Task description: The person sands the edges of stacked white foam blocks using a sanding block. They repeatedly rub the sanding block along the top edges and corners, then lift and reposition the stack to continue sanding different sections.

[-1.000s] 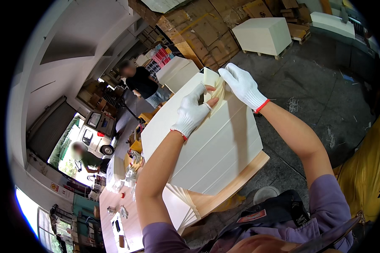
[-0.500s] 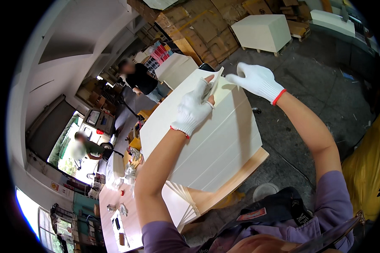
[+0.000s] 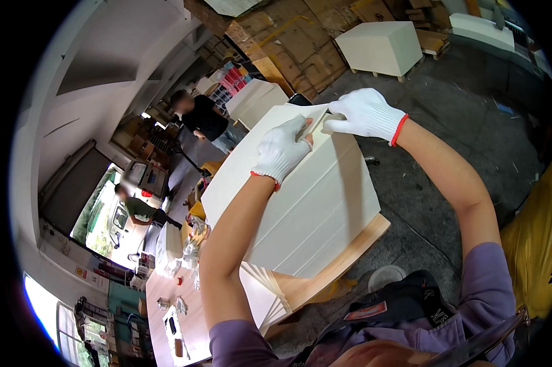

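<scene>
A tall stack of white sheets [image 3: 313,208], paper or thin board, rises in front of me on a pale wooden board [image 3: 349,248]. My left hand [image 3: 283,148], in a white knitted glove with bare thumb and fingertip showing, lies over the top and pinches the edge of the top sheet [image 3: 242,165]. My right hand [image 3: 363,114], in a white glove with a red cuff, is closed on the same sheet's far right corner, thumb below and fingers above. How many sheets are pinched cannot be made out.
Left of the stack is a table [image 3: 166,287] with small items and a phone. More white stacks [image 3: 380,46] stand on pallets behind, beside large cardboard boxes [image 3: 288,49]. Two people [image 3: 205,122] are at the left. A yellow sack [image 3: 533,226] hangs at the right.
My right hand has moved left onto the sheet's corner and closed there. The raised corner beside my left hand has come down. The two people at the left have shifted slightly.
</scene>
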Demonstrator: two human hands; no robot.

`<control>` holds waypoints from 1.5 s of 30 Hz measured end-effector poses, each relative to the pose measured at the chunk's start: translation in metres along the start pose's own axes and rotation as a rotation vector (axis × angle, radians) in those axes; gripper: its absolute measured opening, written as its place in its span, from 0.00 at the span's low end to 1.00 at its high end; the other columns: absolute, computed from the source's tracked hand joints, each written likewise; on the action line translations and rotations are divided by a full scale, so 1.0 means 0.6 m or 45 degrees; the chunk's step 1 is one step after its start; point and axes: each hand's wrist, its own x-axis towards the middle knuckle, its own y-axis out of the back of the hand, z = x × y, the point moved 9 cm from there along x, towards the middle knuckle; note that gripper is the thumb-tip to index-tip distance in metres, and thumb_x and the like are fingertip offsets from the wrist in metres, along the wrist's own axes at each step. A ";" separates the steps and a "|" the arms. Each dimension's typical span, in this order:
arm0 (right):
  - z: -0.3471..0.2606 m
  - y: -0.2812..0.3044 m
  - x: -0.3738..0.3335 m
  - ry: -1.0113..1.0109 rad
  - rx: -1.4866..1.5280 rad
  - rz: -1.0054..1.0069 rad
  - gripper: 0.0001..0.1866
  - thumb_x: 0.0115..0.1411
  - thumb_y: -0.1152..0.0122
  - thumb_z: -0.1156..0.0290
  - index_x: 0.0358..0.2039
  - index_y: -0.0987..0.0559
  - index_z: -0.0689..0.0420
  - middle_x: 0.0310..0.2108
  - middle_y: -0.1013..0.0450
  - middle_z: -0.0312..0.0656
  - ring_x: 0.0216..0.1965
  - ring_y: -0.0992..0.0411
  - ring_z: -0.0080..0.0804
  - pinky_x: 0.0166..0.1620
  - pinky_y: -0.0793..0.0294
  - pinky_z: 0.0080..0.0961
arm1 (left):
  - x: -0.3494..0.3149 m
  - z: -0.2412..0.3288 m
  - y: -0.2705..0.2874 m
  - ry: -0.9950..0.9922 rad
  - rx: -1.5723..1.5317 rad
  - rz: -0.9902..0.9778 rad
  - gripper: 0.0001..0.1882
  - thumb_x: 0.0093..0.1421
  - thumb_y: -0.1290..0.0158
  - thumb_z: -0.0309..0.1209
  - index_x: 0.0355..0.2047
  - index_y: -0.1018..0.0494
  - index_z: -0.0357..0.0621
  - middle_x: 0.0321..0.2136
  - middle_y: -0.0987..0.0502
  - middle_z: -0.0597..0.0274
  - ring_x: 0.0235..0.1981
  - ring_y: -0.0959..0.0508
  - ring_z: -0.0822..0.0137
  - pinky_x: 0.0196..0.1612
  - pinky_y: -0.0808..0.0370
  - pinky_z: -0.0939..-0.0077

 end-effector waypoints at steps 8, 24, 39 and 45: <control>-0.001 -0.005 0.026 -0.088 0.599 0.231 0.31 0.72 0.53 0.39 0.34 0.20 0.58 0.29 0.23 0.50 0.35 0.22 0.50 0.40 0.26 0.42 | -0.007 -0.003 -0.001 0.018 -0.171 -0.021 0.21 0.64 0.41 0.38 0.58 0.21 0.57 0.51 0.16 0.53 0.50 0.16 0.53 0.53 0.22 0.62; 0.026 -0.056 0.002 -0.419 1.095 0.397 0.30 0.74 0.56 0.42 0.42 0.20 0.58 0.29 0.26 0.43 0.31 0.28 0.36 0.40 0.29 0.34 | -0.017 -0.001 -0.015 0.013 -0.808 -0.145 0.24 0.65 0.37 0.30 0.61 0.25 0.42 0.51 0.20 0.61 0.51 0.22 0.70 0.56 0.27 0.75; 0.028 -0.053 0.000 -0.424 0.984 0.424 0.35 0.73 0.60 0.36 0.37 0.23 0.58 0.32 0.24 0.52 0.37 0.25 0.53 0.43 0.29 0.42 | -0.011 0.008 0.001 -0.117 -0.578 -0.013 0.18 0.69 0.42 0.33 0.58 0.22 0.48 0.40 0.16 0.56 0.40 0.21 0.68 0.48 0.24 0.70; 0.026 -0.061 0.001 -0.405 0.999 0.455 0.33 0.73 0.61 0.37 0.37 0.24 0.57 0.34 0.24 0.53 0.39 0.25 0.55 0.44 0.29 0.44 | -0.011 -0.006 -0.016 -0.043 -0.722 -0.048 0.20 0.64 0.35 0.31 0.56 0.22 0.47 0.36 0.19 0.62 0.34 0.23 0.73 0.39 0.24 0.74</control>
